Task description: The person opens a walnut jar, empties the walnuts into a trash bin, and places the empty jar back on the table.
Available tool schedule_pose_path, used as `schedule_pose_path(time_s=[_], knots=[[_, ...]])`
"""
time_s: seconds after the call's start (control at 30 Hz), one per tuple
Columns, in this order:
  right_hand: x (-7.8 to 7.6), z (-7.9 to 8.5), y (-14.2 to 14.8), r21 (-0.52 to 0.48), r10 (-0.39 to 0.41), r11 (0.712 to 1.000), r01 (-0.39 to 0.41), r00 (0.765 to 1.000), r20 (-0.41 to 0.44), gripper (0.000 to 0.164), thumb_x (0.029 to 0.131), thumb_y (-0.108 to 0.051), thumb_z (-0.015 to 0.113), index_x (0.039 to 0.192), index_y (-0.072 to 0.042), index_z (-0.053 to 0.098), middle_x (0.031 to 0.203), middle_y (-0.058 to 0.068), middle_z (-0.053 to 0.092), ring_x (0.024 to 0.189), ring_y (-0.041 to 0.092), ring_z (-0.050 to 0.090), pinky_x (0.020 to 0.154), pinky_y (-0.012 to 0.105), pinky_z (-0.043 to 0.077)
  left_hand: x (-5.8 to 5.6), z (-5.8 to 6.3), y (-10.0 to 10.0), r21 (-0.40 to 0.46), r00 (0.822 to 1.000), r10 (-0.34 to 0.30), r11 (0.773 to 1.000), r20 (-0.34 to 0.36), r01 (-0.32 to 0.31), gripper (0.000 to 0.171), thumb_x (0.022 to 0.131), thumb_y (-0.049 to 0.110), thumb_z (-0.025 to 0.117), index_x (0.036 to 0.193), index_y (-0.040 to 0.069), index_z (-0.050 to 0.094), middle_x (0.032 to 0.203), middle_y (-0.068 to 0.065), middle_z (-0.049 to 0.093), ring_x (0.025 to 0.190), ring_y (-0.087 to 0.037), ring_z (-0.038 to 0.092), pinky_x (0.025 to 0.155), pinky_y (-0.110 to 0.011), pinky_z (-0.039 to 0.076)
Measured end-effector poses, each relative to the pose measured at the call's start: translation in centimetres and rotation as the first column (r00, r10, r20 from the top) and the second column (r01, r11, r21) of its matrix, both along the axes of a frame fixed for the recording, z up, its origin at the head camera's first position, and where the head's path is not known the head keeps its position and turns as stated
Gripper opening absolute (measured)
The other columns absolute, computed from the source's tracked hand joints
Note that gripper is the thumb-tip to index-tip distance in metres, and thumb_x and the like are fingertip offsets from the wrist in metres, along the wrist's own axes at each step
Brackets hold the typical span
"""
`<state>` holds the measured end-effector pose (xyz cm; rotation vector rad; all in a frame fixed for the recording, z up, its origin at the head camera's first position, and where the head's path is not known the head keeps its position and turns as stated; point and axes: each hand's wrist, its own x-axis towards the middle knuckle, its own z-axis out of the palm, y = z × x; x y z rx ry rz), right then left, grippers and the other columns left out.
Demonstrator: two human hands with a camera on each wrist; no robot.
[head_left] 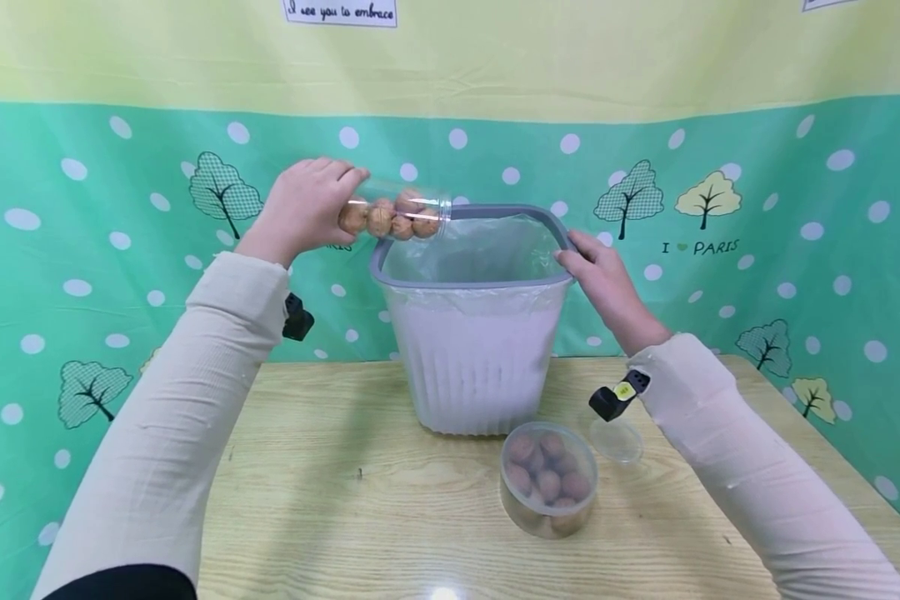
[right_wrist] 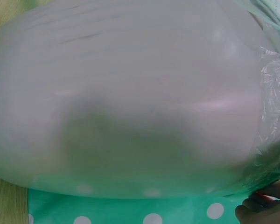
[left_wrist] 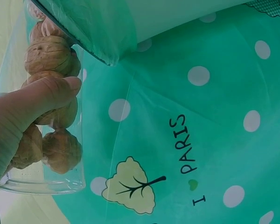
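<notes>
My left hand (head_left: 307, 204) grips a clear jar (head_left: 437, 200) round its base end. The jar lies nearly level in the air, its mouth pointing right at the left rim of a trash bin (head_left: 476, 358). Several walnuts (left_wrist: 49, 55) lie along the inside of the jar, and in the left wrist view my thumb (left_wrist: 46, 95) crosses its wall. My right hand (head_left: 603, 275) holds the bin's grey rim at the right, thumb on the inner side. A thin plastic bag (head_left: 472, 246) lines the bin. The right wrist view shows mostly the bin's pale side wall (right_wrist: 144, 93).
A round tub (head_left: 547, 521) of walnuts stands on the wooden table (head_left: 292, 492) in front of the bin. Beside it lies a clear round lid (head_left: 617, 440). A green dotted cloth (head_left: 150, 183) hangs behind the table and along its right side.
</notes>
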<state>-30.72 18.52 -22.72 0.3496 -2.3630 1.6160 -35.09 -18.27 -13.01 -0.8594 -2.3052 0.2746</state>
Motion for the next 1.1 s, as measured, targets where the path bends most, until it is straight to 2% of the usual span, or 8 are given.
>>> schedule_pose_path(time_s=[0.33, 0.63, 0.83, 0.97, 1.1], knots=[[-0.05, -0.04, -0.05, 0.002, -0.003, 1.0, 0.003, 1.0, -0.005, 0.048, 0.094, -0.032, 0.047, 0.138, -0.011, 0.048, 0.13, 0.011, 0.048, 0.112, 0.02, 0.039, 0.099, 0.047, 0.033, 0.08, 0.03, 0.08, 0.002, 1.0, 0.009, 1.0, 0.008, -0.009, 0.073, 0.063, 0.017, 0.079, 0.127, -0.004, 0.052, 0.12, -0.023, 0.058, 0.111, -0.04, 0.052, 0.097, -0.051, 0.041], [-0.18, -0.15, 0.08, 0.004, 0.005, 1.0, -0.005, 1.0, -0.004, 0.054, 0.094, -0.031, 0.048, 0.144, -0.013, 0.04, 0.143, 0.011, 0.041, 0.127, 0.021, 0.037, 0.107, 0.05, 0.029, 0.03, -0.12, 0.28, 0.023, 0.996, -0.088, 0.996, 0.006, 0.088, 0.071, 0.061, 0.017, 0.08, 0.123, -0.004, 0.055, 0.115, -0.021, 0.061, 0.104, -0.038, 0.055, 0.093, -0.049, 0.044], [-0.12, -0.12, 0.02, 0.007, 0.0, 1.0, 0.0, 1.0, -0.001, 0.053, 0.094, -0.031, 0.048, 0.144, -0.013, 0.041, 0.142, 0.012, 0.043, 0.121, 0.021, 0.038, 0.103, 0.049, 0.031, 0.07, 0.09, 0.48, 0.005, 0.999, -0.046, 0.999, 0.013, 0.046, 0.071, 0.063, 0.016, 0.081, 0.126, -0.003, 0.053, 0.12, -0.022, 0.058, 0.109, -0.039, 0.052, 0.098, -0.05, 0.04], [-0.12, -0.15, 0.01, 0.005, -0.005, 1.0, 0.005, 1.0, -0.004, 0.052, 0.094, -0.031, 0.048, 0.142, -0.013, 0.044, 0.14, 0.011, 0.044, 0.117, 0.021, 0.039, 0.101, 0.048, 0.032, 0.06, -0.09, 0.52, 0.036, 0.998, -0.065, 0.997, 0.008, 0.064, 0.07, 0.062, 0.016, 0.079, 0.125, -0.003, 0.054, 0.118, -0.021, 0.059, 0.106, -0.039, 0.054, 0.094, -0.05, 0.043], [-0.06, -0.12, -0.01, 0.008, -0.001, 1.0, 0.001, 1.0, -0.005, 0.053, 0.094, -0.031, 0.048, 0.143, -0.013, 0.041, 0.143, 0.011, 0.042, 0.125, 0.022, 0.038, 0.105, 0.049, 0.031, -0.04, -0.23, 0.47, 0.052, 0.998, -0.066, 0.997, 0.003, 0.066, 0.069, 0.063, 0.016, 0.078, 0.124, -0.003, 0.055, 0.117, -0.021, 0.06, 0.103, -0.038, 0.055, 0.091, -0.051, 0.044]])
